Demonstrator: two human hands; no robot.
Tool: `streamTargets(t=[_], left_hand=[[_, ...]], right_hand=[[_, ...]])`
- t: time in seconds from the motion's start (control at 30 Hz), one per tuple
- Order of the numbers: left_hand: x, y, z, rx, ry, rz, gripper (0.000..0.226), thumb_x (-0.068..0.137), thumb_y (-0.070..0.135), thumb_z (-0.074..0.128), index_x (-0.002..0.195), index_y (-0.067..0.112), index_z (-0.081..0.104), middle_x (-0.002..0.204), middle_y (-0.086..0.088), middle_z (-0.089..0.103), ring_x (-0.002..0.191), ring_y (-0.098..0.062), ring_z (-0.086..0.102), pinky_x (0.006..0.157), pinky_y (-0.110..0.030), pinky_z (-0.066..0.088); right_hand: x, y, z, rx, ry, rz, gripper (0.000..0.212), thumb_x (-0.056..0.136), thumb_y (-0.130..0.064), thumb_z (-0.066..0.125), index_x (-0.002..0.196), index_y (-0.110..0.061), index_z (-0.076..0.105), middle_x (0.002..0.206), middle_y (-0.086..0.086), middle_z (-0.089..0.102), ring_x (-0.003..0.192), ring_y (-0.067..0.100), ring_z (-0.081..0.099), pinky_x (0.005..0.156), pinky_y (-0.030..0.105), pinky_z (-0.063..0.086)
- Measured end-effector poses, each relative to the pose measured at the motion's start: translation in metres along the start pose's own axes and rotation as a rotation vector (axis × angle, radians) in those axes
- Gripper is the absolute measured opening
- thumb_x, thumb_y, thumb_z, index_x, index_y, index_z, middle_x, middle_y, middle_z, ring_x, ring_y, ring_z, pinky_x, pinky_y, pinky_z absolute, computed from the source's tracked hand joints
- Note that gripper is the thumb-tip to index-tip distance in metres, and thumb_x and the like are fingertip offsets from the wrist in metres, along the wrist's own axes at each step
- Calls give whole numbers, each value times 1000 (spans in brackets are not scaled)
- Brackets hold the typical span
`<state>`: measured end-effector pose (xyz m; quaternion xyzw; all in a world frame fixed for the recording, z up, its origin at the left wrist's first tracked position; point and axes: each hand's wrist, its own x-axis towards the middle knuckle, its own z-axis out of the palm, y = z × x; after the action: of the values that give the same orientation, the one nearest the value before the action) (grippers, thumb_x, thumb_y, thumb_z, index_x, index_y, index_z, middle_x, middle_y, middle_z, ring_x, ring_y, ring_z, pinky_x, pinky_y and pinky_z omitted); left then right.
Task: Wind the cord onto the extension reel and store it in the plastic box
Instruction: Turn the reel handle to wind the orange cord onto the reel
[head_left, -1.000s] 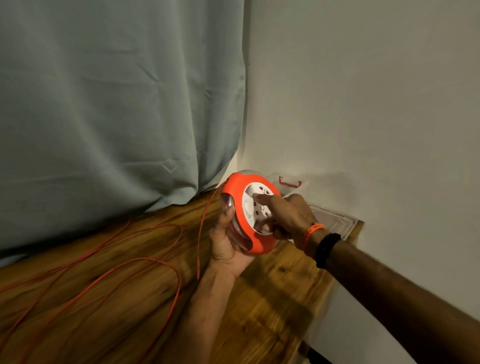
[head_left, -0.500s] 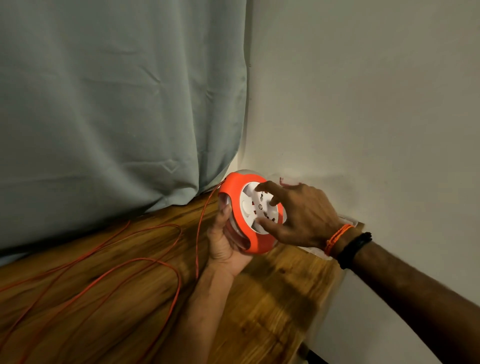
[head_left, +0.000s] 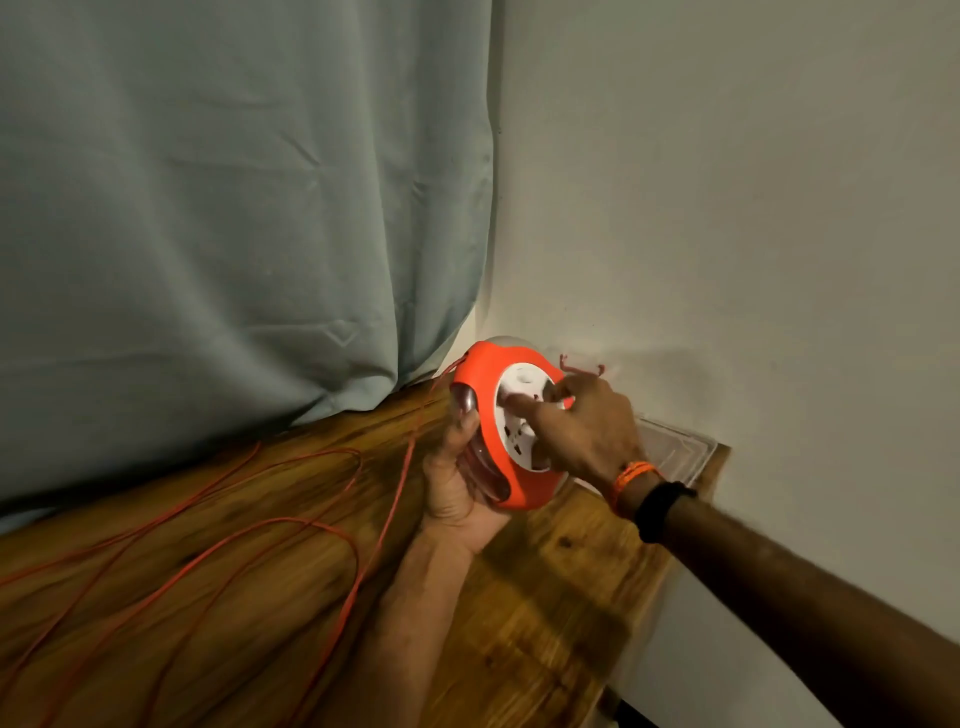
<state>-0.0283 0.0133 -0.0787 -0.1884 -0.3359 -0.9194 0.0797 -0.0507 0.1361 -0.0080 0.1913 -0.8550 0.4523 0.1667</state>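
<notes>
Head view, left to right: loose orange cord (head_left: 270, 525) loops across the wooden table (head_left: 545, 623); left hand (head_left: 457, 483) clasps the reel (head_left: 498, 431) upright; right hand (head_left: 582, 421) presses fingers onto its white hub. Best to turn steadily, feeding cord straight. Plastic box (head_left: 675, 447) waits behind.

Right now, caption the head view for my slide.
Left hand holds the orange reel; right hand turns its white face.
</notes>
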Motion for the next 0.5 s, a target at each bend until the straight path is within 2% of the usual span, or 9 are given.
streamTargets(t=[0.03,0.07,0.1,0.17,0.23,0.27,0.33,0.43,0.5], left_hand=[[0,0,1,2,4,-1,110,62,37,91,154,11,35,150,-24,43,133,-42,47,103,-56,43],[0,0,1,5,5,-5,112,62,37,91,154,10,35,152,-25,42,135,-43,45,104,-57,42],[-1,-1,1,8,4,-8,112,61,38,91,154,10,35,153,-26,40,138,-45,41,106,-59,40],[0,-1,-2,19,10,-14,112,60,39,92,153,10,36,154,-27,38,141,-47,36,109,-62,36],[0,0,-5,28,22,-20,111,60,39,92,153,10,37,155,-27,37,141,-48,35,113,-66,29],[0,0,-6,26,16,-20,110,61,39,91,153,11,37,155,-27,37,142,-48,34,114,-68,25],[0,0,-5,17,2,-20,108,64,39,89,154,13,36,155,-26,36,142,-48,33,113,-70,23],[0,2,-5,10,8,-17,103,68,40,87,154,15,36,156,-24,37,141,-46,37,110,-64,33],[-1,4,-4,-7,22,-14,103,69,41,86,154,15,35,156,-23,37,142,-45,36,107,-61,36]], right_hand=[[0,1,4,147,-36,182,46,67,-59,66,71,-13,71,59,1,74,54,18,70,52,31,60],[0,2,5,243,-74,286,43,71,-55,67,65,-13,70,53,3,72,47,16,69,42,23,55],[1,4,6,280,-124,328,38,76,-51,68,67,-14,71,56,7,74,48,14,70,38,16,48],[0,8,5,267,-201,332,33,86,-43,67,82,-11,74,73,14,78,62,17,74,40,13,44],[2,7,3,272,-208,309,36,84,-47,65,73,-13,72,62,9,76,50,13,71,38,12,42],[2,5,0,251,-208,285,39,83,-49,64,68,-14,70,57,5,74,44,10,68,37,12,42],[1,1,-5,144,-185,197,39,83,-51,63,71,-14,71,55,0,74,43,6,67,40,15,45],[-5,5,-13,-134,-25,-52,38,82,-54,62,95,-20,69,68,-1,76,64,13,73,66,28,58],[-8,9,-18,-294,50,-259,39,82,-54,62,107,-24,65,71,-3,76,70,15,71,72,33,58]])
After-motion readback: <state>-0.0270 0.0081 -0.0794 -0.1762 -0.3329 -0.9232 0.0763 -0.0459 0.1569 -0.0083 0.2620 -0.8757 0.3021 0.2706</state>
